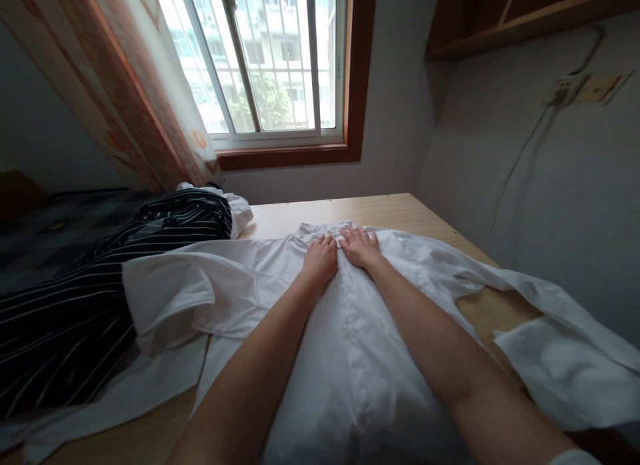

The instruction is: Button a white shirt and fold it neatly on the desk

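Observation:
A white long-sleeved shirt (345, 331) lies front up on the wooden table, collar at the far end and sleeves spread to both sides. Its button placket runs down the middle toward me. Just below the collar (325, 229), my left hand (321, 257) rests left of the placket, its fingers bent and closed on the fabric. Right beside it, my right hand (360, 245) lies on the shirt at the other side of the placket, fingers apart. The thumbs come close together at the placket. What is under the left fingertips is hidden.
Black-and-white striped clothing (175, 225) is heaped at the left, with another white cloth (240, 211) behind it. The wooden tabletop (390, 208) ends near the wall under a window (270, 65). A curtain (135, 85) hangs left; a cord (515, 158) runs from a wall socket at right.

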{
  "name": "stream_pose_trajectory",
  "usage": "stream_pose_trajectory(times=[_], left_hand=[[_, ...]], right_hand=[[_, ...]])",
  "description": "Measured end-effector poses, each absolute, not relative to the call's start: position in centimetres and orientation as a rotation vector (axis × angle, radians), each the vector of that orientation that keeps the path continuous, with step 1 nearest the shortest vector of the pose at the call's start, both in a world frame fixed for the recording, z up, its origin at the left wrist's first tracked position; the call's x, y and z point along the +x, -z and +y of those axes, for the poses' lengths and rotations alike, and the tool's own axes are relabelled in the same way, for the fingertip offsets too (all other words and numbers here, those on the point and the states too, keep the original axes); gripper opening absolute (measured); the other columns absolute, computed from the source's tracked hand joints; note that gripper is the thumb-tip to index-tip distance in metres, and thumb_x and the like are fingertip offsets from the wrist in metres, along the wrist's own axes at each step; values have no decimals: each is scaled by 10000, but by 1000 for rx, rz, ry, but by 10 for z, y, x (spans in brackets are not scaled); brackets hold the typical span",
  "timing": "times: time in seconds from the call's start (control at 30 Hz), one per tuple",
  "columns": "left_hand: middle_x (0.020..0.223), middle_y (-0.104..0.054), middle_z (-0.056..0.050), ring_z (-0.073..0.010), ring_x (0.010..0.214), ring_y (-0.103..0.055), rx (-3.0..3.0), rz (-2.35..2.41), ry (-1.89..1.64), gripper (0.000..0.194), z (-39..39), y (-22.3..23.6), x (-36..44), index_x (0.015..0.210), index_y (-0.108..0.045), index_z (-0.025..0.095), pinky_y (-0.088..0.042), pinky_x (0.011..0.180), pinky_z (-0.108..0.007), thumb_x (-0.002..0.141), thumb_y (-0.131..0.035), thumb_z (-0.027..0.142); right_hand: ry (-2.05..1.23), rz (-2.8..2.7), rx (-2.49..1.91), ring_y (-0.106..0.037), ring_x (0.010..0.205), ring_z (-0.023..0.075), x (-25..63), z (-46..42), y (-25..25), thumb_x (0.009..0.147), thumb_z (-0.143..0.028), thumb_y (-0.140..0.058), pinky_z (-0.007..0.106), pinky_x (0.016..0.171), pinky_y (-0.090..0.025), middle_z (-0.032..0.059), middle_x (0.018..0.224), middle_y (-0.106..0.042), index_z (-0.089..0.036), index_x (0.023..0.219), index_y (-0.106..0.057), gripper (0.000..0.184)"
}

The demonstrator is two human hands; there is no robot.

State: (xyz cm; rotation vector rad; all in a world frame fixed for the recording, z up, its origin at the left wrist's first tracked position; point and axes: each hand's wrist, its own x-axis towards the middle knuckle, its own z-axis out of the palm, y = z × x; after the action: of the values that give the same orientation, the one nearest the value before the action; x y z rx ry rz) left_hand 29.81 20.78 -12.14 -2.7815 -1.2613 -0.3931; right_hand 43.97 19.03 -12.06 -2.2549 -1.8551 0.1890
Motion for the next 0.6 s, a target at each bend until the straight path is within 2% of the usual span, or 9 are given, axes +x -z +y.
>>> stream_pose_trajectory(times=[0.17, 0.27, 0.37, 0.5, 0.6], left_hand=[[1481, -487, -83, -262, 1381, -416, -2802, -1273, 404, 465, 206, 123, 293, 1391, -518, 195, -313, 1155, -433, 946, -383, 167], [1488, -478, -90, -260, 1389, -408, -2835, -1299, 439, 485, 207, 124, 290, 1385, -528, 181, -299, 1168, -436, 917, -408, 140], [1470, -496, -102, -246, 1394, -405, -2947, -1257, 512, 489, 213, 123, 286, 1342, -569, 143, -282, 1186, -421, 873, -438, 109], [1366, -599, -97, -227, 1317, -497, -3113, -1189, 795, 439, 222, 123, 278, 1206, -662, 157, -329, 1164, -395, 807, -488, 97], [1182, -703, -95, -220, 1136, -625, -3212, -1326, 1216, 368, 227, 124, 272, 1086, -703, 163, -440, 1066, -389, 776, -510, 114]], right_hand=[[-169, -1800, -2293, -256, 1436, 302, 438, 196, 117, 979, -478, -267, 702, 1097, -146, 35, 1586, -305, -380, 1456, -412, 508], [-123, -1763, -2276, -249, 1441, 286, 438, 197, 120, 979, -435, -260, 666, 1125, -137, 38, 1582, -317, -341, 1475, -393, 523], [-141, -1715, -2313, -186, 1471, 274, 440, 197, 124, 984, -438, -238, 611, 1158, -111, 41, 1613, -247, -285, 1514, -336, 560], [-180, -1687, -2339, -142, 1490, 260, 443, 200, 125, 991, -439, -218, 581, 1174, -84, 19, 1629, -195, -295, 1523, -316, 560], [-214, -1700, -2359, -125, 1495, 251, 445, 203, 125, 994, -446, -207, 574, 1178, -71, 7, 1636, -161, -305, 1535, -282, 564]])
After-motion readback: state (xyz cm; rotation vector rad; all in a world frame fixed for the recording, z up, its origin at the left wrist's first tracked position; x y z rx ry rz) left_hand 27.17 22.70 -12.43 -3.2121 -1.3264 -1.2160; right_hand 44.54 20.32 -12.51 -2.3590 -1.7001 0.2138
